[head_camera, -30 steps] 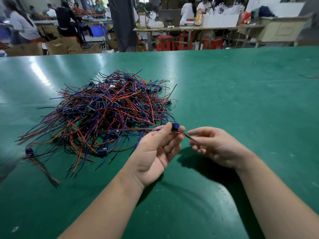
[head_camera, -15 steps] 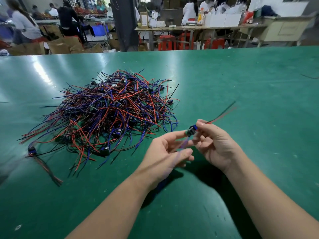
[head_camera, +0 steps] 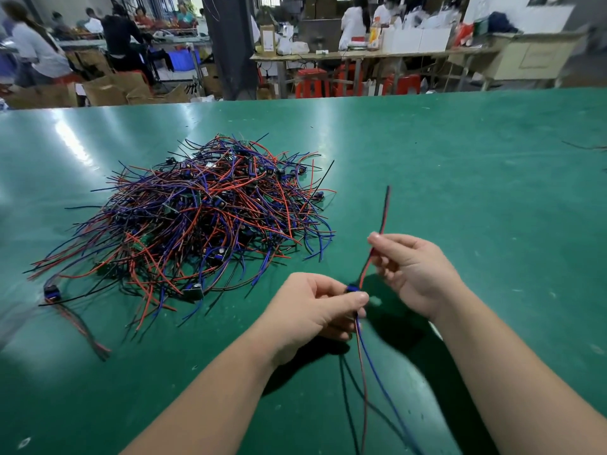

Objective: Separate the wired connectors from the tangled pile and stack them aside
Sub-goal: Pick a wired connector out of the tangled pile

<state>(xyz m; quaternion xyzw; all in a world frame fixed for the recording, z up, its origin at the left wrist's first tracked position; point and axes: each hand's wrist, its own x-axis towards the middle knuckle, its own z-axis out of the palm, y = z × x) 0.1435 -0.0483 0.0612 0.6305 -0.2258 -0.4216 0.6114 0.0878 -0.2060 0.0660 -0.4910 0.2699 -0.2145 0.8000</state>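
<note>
beside tangled pile (head_camera: 197,218), lone connector (head_camera: 51,292).

Near: glossy green worktable (head_camera: 460,152) | centre: dark grey pillar (head_camera: 230,44) | behind: long wooden bench (head_camera: 354,55), red plastic stools (head_camera: 310,82) beneath | left: brown cardboard boxes (head_camera: 111,88)

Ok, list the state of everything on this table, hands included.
Held connector: lifted, wires dangling.
Left grip: pinches its blue body.
Right grip: pinches its red-black wires.
Tangled pile: heaped, unsorted.
Lone connector: lying by the pile's left edge.
</note>
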